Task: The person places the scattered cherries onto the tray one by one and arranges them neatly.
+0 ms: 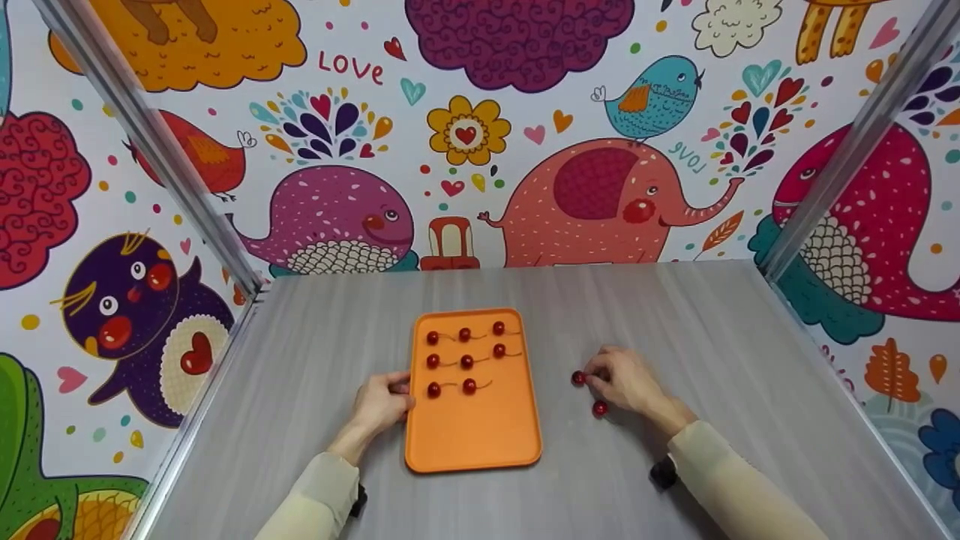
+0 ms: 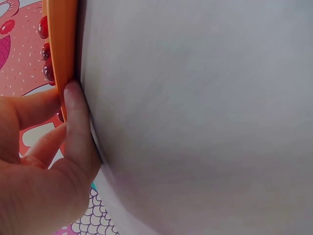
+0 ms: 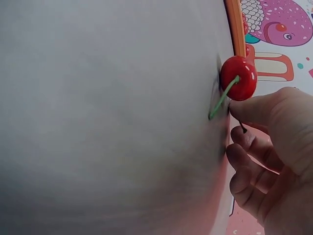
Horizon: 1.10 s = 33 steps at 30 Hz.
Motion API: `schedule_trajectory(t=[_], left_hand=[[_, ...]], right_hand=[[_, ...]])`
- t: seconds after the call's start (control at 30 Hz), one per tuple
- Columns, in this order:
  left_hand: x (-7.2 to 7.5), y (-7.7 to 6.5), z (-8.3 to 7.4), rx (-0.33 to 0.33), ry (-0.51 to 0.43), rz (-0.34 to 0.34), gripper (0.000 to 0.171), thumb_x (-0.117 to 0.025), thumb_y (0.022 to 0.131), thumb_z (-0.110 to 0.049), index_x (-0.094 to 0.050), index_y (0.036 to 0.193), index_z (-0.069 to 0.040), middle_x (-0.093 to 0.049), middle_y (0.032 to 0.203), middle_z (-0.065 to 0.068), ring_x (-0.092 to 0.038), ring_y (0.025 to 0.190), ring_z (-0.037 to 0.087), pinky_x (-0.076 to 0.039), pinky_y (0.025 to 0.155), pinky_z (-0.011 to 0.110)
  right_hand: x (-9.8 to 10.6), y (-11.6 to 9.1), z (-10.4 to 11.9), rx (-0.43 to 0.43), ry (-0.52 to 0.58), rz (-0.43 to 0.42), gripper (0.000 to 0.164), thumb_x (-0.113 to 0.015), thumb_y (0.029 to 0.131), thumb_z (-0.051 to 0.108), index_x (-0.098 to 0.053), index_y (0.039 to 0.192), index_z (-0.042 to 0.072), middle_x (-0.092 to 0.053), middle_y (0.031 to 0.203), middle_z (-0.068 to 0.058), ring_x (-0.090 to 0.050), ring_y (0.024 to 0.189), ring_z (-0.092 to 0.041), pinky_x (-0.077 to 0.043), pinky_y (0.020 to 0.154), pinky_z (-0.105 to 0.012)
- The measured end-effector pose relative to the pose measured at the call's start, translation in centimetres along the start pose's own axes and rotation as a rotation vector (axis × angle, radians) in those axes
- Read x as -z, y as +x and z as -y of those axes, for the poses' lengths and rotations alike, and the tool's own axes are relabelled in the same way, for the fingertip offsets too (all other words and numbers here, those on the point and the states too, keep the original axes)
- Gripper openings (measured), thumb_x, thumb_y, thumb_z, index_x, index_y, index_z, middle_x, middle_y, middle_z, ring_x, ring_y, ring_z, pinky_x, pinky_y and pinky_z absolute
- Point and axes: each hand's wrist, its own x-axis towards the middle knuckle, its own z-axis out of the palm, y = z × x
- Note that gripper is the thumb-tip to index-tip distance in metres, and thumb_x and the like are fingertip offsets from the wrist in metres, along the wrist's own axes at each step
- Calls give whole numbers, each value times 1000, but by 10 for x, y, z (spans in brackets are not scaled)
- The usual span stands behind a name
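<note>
An orange tray (image 1: 474, 442) lies on the table with several red cherries in rows on its far half, stems pointing right. My left hand (image 1: 380, 403) is at the tray's left side, thumb and fingers on its edge; the left wrist view shows the fingertips (image 2: 72, 90) against the rim. To the right of the tray, my right hand (image 1: 628, 381) pinches a cherry (image 1: 578, 378) by its thin dark stem (image 3: 239, 122). In the right wrist view that cherry's body is hidden. A second loose cherry (image 3: 238, 78), with a green stem, lies on the table close to the thumb.
The grey table (image 1: 337, 322) reaches back to a wall (image 1: 465, 75) printed with cartoon animals. Metal posts (image 1: 161, 142) stand at both back corners, and a metal edge (image 1: 191, 424) runs along the table's left side.
</note>
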Motion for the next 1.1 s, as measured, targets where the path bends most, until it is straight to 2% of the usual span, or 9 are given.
schedule_trajectory(t=[0.1, 0.3, 0.53, 0.73, 0.93, 1.1], left_hand=[[0, 0, 0, -3, -6, -3, 60, -73, 88, 5, -70, 148, 4, -76, 111, 16, -72, 81, 15, -66, 70, 30], [0, 1, 1, -5, -2, -15, 59, -74, 87, 6, -71, 147, 4, -74, 108, 14, -71, 79, 15, -66, 69, 29], [-1, 1, 2, -1, 6, -8, 58, -73, 89, 6, -71, 147, 4, -74, 109, 14, -70, 80, 16, -65, 69, 29], [-2, 2, 1, 2, 3, -12, 59, -72, 88, 7, -71, 146, 5, -74, 108, 14, -70, 81, 16, -65, 69, 29], [-3, 1, 1, 0, 5, -6, 58, -73, 89, 6, -71, 147, 4, -73, 107, 13, -70, 82, 17, -65, 69, 28], [-2, 2, 0, 0, -10, -2, 58, -72, 90, 6, -70, 148, 4, -73, 108, 13, -71, 84, 16, -66, 70, 29]], right_hand=[[2, 1, 0, -1, -2, 10, 4, -85, 94, 11, -85, 93, 15, -77, 88, 1, -66, 77, -11, -55, 69, -31], [6, 2, -1, -2, 43, 42, 7, -83, 97, 9, -84, 92, 14, -76, 80, 5, -53, 69, 0, -47, 63, -23], [8, 0, -3, -7, 61, 49, 8, -86, 97, 11, -86, 91, 16, -81, 81, 5, -56, 69, 3, -50, 63, -22], [10, -2, -3, -14, 36, 58, 7, -84, 97, 9, -88, 95, 14, -84, 90, 0, -67, 76, -6, -58, 68, -28], [14, -3, -5, 67, -17, 40, 14, -80, 96, -1, -89, 99, 8, -84, 93, -5, -78, 82, -24, -66, 74, -41], [18, -3, -6, 64, -43, 31, 10, -83, 94, -1, -89, 96, 7, -86, 92, -7, -81, 83, -25, -68, 74, -43]])
